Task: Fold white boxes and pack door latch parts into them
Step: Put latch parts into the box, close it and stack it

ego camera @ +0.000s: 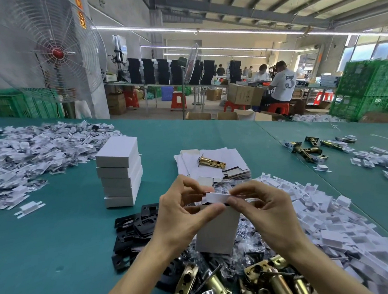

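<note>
While brass latches [272, 281] lie heaped nearest, left hand [180, 214] and right hand [267, 212] hold the white box [218, 232] upright, fingertips clamped on its top flap [217, 196]. Step, likely: closing the flap; next calls for a square tuck. Beyond: finished stack [119, 172].

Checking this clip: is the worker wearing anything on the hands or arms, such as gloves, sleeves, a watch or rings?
Nothing worn shows. The left hand and right hand are bare, with no gloves or rings. The forearms are bare down to the bottom edge of the picture, with no sleeve, watch, wristband or marking in view.
</note>
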{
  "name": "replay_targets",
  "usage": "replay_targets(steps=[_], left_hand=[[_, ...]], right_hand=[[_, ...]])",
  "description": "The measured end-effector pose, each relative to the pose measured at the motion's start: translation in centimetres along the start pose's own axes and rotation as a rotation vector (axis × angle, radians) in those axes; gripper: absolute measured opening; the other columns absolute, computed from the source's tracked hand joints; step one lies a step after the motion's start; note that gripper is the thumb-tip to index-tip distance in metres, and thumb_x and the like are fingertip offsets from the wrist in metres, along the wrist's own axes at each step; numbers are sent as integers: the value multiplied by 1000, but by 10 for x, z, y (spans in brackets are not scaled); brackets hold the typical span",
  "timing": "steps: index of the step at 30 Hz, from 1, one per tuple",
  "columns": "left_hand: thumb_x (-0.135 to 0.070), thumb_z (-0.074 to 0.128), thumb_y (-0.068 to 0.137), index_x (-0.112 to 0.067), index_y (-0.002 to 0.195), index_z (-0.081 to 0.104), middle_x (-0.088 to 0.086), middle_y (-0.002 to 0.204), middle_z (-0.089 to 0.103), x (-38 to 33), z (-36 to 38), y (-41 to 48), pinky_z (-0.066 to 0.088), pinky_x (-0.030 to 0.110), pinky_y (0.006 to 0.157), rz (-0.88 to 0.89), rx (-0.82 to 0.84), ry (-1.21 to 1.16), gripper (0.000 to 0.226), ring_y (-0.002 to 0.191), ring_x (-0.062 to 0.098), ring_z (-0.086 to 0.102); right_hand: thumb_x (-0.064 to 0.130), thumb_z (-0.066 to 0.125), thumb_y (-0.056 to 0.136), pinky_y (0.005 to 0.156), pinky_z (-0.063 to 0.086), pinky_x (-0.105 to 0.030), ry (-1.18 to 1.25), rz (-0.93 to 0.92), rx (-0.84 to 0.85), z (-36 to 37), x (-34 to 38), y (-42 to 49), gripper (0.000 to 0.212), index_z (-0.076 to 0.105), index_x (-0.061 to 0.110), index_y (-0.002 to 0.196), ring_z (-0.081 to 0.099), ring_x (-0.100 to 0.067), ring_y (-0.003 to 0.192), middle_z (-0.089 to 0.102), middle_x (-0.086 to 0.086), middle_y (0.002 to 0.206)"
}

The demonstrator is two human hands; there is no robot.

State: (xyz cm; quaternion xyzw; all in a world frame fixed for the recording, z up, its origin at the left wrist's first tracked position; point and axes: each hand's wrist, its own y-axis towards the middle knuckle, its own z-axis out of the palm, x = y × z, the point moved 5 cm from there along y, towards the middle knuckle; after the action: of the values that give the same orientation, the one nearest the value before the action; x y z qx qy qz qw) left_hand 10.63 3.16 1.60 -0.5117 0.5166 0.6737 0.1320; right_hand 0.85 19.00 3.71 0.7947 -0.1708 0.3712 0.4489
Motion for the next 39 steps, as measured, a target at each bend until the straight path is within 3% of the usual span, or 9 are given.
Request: replay_targets(steps=[5, 9, 11, 14, 18, 28, 31, 35, 39], left_hand=[[-30, 79, 83, -28, 98, 77, -1, 98, 77, 0, -2, 2, 60, 34, 77, -47, 2, -21, 15, 95, 19, 74], [-17, 74, 84, -20, 93, 78, 2, 102, 77, 2, -4, 3, 59, 31, 79, -80, 36, -65, 10, 99, 19, 72], [-24, 72, 83, -20, 89, 78, 1, 104, 77, 4, -4, 2, 58, 29, 80, -97, 48, -79, 9, 102, 19, 71], [-42, 71, 77, -21, 83, 77, -2, 107, 76, 5, -4, 0, 56, 24, 79, -118, 65, -86, 22, 101, 16, 71], [-31, 90, 71, -24, 80, 74, -1, 110, 75, 9, -5, 1, 58, 25, 79, -103, 95, -60, 19, 102, 18, 72], [-32, 75, 79, -28, 86, 76, -8, 111, 73, 9, -3, 3, 58, 29, 86, -55, 115, 43, 7, 104, 15, 71], [-34, 72, 85, -40, 94, 71, -14, 113, 70, 7, -1, 6, 58, 27, 83, -99, 152, 100, 11, 105, 14, 69], [-47, 71, 84, -60, 126, 39, -18, 126, 55, 8, -2, 5, 62, 36, 81, -283, 217, 134, 55, 100, 13, 69], [-40, 63, 93, -43, 118, 45, 3, 116, 60, 2, -5, 8, 63, 47, 61, -423, 21, -108, 31, 81, 21, 75]], right_hand=[[21, 78, 80, 67, 57, -29, -71, -11, 42, 1, 2, 3, 11, 76, 30, 85, 70, -7, 83, 74, 18, 87], [37, 69, 79, 73, 57, -26, -95, -34, 106, 2, 5, 2, 10, 74, 38, 88, 68, -3, 93, 72, 22, 98], [39, 68, 79, 74, 56, -24, -112, -46, 129, 3, 4, 0, 12, 74, 39, 89, 67, -1, 96, 70, 23, 102], [32, 74, 80, 76, 56, -25, -114, -56, 159, 4, -1, -4, 15, 75, 35, 94, 66, -3, 100, 69, 19, 109], [12, 77, 83, 80, 57, -26, -75, -14, 235, 11, -9, -10, 31, 70, 37, 100, 65, -9, 104, 62, 20, 120], [13, 73, 88, 77, 56, -25, -110, 0, 266, 12, -1, 3, 22, 70, 34, 94, 66, -10, 91, 67, 17, 103], [10, 72, 88, 79, 57, -30, -80, 0, 204, 12, -3, 5, 25, 75, 32, 97, 68, -13, 95, 72, 13, 102], [9, 68, 86, 66, 62, -32, 268, 209, -62, 5, -10, 12, 22, 73, 24, 102, 73, -21, 84, 74, 3, 99], [12, 69, 84, 63, 59, -29, 706, 443, -299, 4, -14, 24, 18, 67, 15, 102, 74, -23, 75, 75, -9, 89]])
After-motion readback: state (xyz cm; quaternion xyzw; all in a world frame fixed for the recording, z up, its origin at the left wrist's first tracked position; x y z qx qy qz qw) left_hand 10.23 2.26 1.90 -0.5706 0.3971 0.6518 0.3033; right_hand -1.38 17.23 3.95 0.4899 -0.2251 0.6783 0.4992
